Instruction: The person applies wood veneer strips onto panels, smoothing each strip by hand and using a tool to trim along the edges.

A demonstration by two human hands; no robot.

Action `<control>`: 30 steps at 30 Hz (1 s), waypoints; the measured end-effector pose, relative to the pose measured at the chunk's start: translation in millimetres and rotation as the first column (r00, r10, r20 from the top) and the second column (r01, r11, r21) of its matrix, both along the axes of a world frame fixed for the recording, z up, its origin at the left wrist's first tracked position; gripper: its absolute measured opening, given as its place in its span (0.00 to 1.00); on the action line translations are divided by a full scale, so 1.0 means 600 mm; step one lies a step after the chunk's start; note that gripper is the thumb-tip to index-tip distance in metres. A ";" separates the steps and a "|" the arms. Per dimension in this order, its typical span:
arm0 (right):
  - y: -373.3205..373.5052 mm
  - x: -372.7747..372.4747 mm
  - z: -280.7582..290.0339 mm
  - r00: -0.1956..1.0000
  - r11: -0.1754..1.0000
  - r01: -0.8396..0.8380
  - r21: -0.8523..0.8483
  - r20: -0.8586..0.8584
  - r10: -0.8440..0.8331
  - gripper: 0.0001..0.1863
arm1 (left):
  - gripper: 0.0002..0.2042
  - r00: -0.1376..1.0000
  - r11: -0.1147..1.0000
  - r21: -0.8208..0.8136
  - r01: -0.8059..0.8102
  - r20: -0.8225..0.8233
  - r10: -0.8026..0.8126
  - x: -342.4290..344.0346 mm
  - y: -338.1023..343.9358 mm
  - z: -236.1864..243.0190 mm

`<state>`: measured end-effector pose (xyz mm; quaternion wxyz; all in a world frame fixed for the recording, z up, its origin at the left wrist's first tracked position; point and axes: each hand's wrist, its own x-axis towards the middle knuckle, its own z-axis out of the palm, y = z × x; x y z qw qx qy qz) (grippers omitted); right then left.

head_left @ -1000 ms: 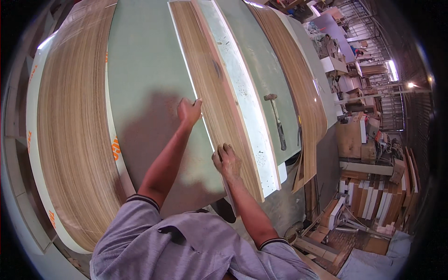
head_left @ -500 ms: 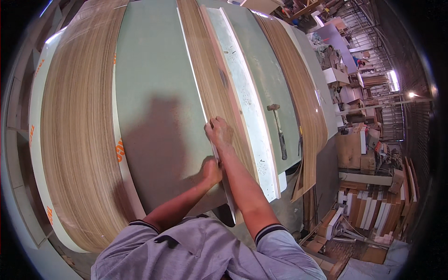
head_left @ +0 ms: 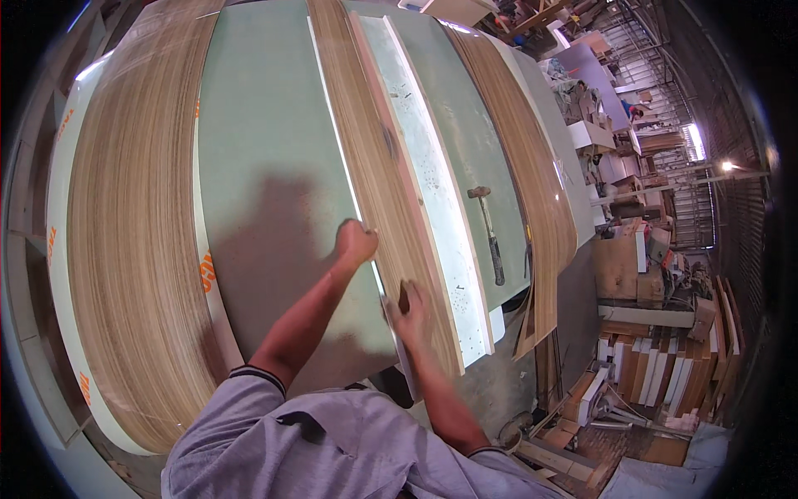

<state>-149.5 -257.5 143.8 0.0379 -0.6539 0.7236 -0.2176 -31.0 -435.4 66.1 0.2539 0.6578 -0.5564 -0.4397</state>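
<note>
A long, narrow wood-grain strip (head_left: 366, 141) with a thin white edge runs away from me along the pale green worktop. My left hand (head_left: 356, 241) is farther along it, fingers closed on the white edge; the fingertips are partly hidden. Nearer my body, my right hand (head_left: 412, 316) lies at the same edge, thumb and fingers spread apart over the strip. Right of the strip is a pale board (head_left: 428, 175) bordered by thin wooden rails. A hammer (head_left: 489, 233) with a dark grip lies beyond that board, its head pointing away.
A broad wood-grain sheet (head_left: 137, 208) curves along the left side. More wood-grain sheets (head_left: 544, 208) lie on the right, their near ends hanging past the green surface (head_left: 258, 100). Stacked boards (head_left: 661, 370) and offcuts stand on the floor at the right.
My hands have traded places along the edge: the left has moved farther away, and the right has come back toward my body with its fingers spreading.
</note>
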 end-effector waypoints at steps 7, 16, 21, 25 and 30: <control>0.029 -0.001 -0.014 0.995 0.997 -0.043 -0.059 -0.098 0.037 0.22 | 0.18 0.991 0.993 0.016 -0.118 -0.064 0.119 0.010 -0.095 0.007; -0.142 0.044 -0.024 0.984 0.989 -0.145 0.013 -0.098 0.146 0.18 | 0.17 0.991 0.990 -0.105 -0.092 -0.110 0.081 0.044 0.077 -0.046; -0.244 0.047 -0.041 0.985 0.994 -0.113 0.000 -0.128 0.112 0.19 | 0.12 0.966 0.988 0.035 0.147 -0.221 -0.136 -0.010 0.243 -0.009; -0.307 0.081 -0.024 0.992 0.986 -0.072 0.148 -0.093 0.086 0.20 | 0.10 0.966 0.992 0.047 0.114 -0.237 -0.100 -0.022 0.233 0.024; -0.324 0.068 -0.020 0.993 0.993 -0.096 0.068 -0.064 0.100 0.22 | 0.12 0.972 0.993 0.029 0.118 -0.208 -0.110 -0.021 0.163 0.025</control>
